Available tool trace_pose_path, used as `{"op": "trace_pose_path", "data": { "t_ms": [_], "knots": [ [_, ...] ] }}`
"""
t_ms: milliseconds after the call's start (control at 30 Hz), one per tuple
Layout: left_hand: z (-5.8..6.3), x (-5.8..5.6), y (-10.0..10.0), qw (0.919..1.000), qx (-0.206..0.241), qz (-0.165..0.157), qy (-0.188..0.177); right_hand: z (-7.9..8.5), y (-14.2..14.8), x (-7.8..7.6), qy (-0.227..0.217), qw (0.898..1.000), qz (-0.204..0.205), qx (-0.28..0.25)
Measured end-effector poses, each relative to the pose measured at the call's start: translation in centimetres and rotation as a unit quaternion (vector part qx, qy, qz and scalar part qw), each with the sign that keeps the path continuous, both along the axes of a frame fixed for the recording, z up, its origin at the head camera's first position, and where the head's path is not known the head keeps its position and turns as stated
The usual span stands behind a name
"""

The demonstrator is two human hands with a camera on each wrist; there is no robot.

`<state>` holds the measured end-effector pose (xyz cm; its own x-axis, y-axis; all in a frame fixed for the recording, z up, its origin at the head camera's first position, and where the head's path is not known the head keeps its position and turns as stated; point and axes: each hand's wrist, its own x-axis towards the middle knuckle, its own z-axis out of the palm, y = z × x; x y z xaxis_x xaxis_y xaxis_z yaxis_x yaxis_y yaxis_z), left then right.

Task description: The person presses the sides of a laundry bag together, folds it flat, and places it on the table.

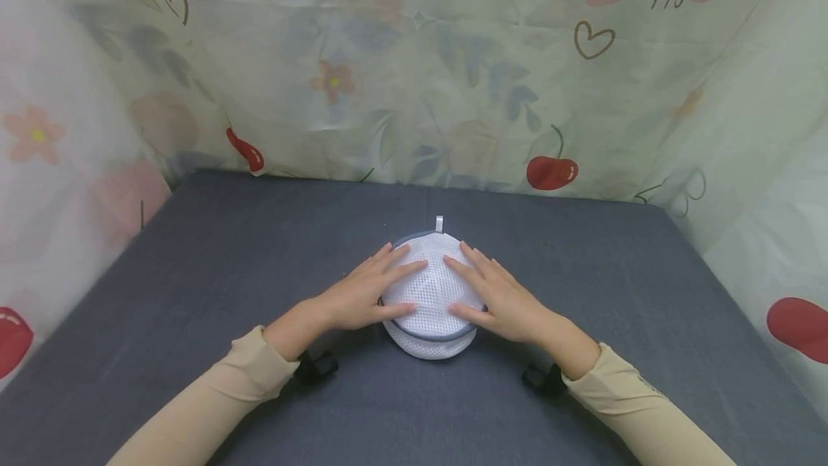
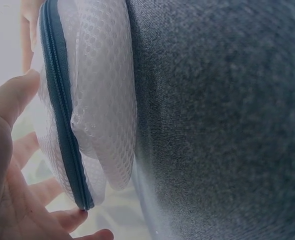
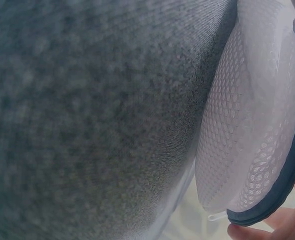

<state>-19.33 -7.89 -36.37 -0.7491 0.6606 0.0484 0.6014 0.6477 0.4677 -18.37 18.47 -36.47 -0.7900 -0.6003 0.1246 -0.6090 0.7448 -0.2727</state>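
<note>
A round white mesh laundry bag (image 1: 435, 290) with a blue-grey zipped rim sits on the dark grey table, a small tab at its far edge. My left hand (image 1: 362, 293) rests on its left side, fingers spread and fairly straight over the top. From the right, my right hand (image 1: 507, 300) lies on it the same way, thumb near the front. In the left wrist view the zipper (image 2: 62, 105) runs along the rim above a bulging, creased lower mesh. The right wrist view shows the dark rim band (image 3: 282, 185) with fingertips just beside its end.
The grey cloth-covered table (image 1: 226, 250) spreads around the bag on all sides. A printed fabric curtain (image 1: 420, 92) with cherries, flowers and hearts hangs along the back and both sides. Black straps (image 1: 315, 367) sit at both wrists, below beige sleeves.
</note>
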Motion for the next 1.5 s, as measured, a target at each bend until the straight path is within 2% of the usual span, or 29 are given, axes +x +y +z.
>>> {"op": "trace_pose_path", "data": {
  "t_ms": [867,1500],
  "knots": [
    [-0.37,0.02,0.19,0.9993,-0.035,0.002,-0.008,-0.03,-0.27,0.13,-0.048,0.998,-0.020,0.029],
    [-0.45,-0.05,0.24,0.9979,-0.058,0.009,-0.027,0.12,-0.47,-0.10,-0.078,0.995,-0.026,0.055]
  ]
}}
